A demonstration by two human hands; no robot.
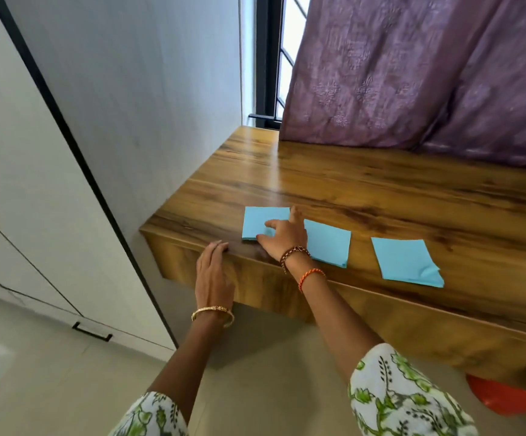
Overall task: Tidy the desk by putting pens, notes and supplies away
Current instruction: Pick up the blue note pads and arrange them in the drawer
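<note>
Notes, three blue squares, lie uncollected along the desk's front edge at centre frame, so tidying seems barely begun: the right hand presses spread fingers on the leftmost note, while the left hand rests open on the desk's corner.

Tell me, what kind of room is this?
Probably a bedroom or study at home: a wooden desk by a window with a purple curtain, a white cupboard, and blue paper notes.

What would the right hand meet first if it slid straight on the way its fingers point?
Only bare desk top beyond the leftmost blue note under the right hand; farther back the white wall, though depth is unclear.
</note>
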